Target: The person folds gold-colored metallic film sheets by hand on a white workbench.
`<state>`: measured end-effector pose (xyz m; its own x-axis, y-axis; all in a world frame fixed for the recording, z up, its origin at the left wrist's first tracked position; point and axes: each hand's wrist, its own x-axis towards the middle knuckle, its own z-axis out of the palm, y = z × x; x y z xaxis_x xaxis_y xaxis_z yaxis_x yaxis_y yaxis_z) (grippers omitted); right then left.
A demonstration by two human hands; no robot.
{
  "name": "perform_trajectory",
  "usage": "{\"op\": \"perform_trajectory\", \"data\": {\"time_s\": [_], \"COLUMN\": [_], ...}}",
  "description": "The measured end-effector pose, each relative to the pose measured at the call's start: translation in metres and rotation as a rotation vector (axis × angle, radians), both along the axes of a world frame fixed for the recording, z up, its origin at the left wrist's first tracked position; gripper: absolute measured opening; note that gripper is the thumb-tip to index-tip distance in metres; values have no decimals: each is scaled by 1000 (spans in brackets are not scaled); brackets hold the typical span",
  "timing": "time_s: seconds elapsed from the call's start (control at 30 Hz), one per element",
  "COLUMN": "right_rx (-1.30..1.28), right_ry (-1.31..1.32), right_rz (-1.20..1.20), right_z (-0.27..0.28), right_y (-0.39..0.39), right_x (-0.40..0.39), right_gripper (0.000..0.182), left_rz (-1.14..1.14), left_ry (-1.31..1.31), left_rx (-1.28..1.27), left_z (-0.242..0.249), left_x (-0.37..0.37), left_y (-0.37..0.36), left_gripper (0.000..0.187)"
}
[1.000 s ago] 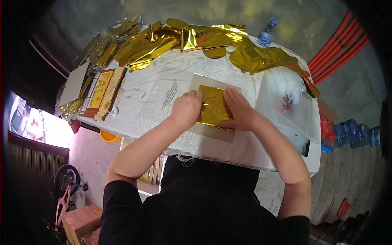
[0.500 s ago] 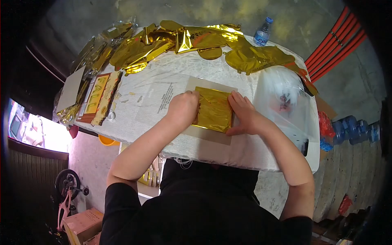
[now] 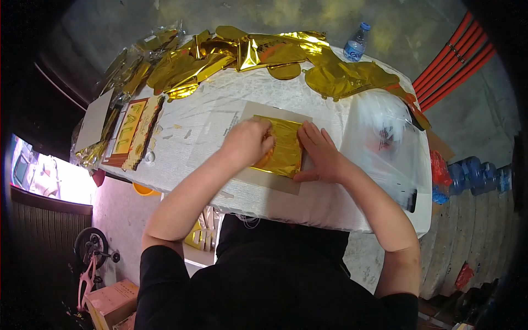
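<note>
A folded gold foil balloon or sheet (image 3: 287, 144) lies on a flat grey card (image 3: 275, 182) in front of me. My left hand (image 3: 245, 144) is curled over the foil's left edge, its thumb on the foil; the fingertips are partly hidden. Along the right edge, my right hand (image 3: 322, 155) rests with its fingers stretched and thumb spread, touching the foil's side. Under the card's left part lies a clear plastic bag (image 3: 212, 135) with small print.
Shiny gold foil balloons (image 3: 220, 60) cover the table's far edge. To the left are packaged foil letters (image 3: 129, 132) and a grey card (image 3: 94, 122). A stack of clear bags (image 3: 374, 148) lies at right, with a water bottle (image 3: 356, 44) behind on the white table (image 3: 324, 206).
The card and foil have shifted slightly left, with the right hand following along their edge. My left hand has turned a little, and its thumb now reaches over the foil.
</note>
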<state>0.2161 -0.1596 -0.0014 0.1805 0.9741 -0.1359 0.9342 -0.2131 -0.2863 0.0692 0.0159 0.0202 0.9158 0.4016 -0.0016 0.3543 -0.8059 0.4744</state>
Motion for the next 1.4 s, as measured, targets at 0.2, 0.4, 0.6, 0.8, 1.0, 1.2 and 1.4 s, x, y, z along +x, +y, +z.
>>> {"op": "perform_trajectory", "data": {"time_s": [0.2,0.4,0.6,0.8,1.0,1.2,1.4], "right_rx": [-12,-161,-94,-72,-71,-40,-55], "right_ry": [-18,-59,-5,28,-5,-8,22], "right_rz": [-14,-94,-136,-115,-85,-51,-43], "right_z": [5,25,19,19,17,12,15], "right_y": [1,1,-4,-9,-8,-7,3], "right_x": [-4,-14,-17,-16,-15,-13,-17], "right_gripper": [120,119,119,117,116,116,114], "left_rz": [-291,-295,-293,-295,-280,-281,-260], "left_ry": [-162,-89,-44,-30,14,33,10], "left_rx": [197,144,142,150,225,222,278], "left_z": [-27,-24,-22,-21,-20,-20,-22], "left_x": [-29,-29,-29,-29,-31,-28,-26], "left_y": [17,20,19,18,11,6,4], "left_gripper": [53,55,57,61,74,81,86]}}
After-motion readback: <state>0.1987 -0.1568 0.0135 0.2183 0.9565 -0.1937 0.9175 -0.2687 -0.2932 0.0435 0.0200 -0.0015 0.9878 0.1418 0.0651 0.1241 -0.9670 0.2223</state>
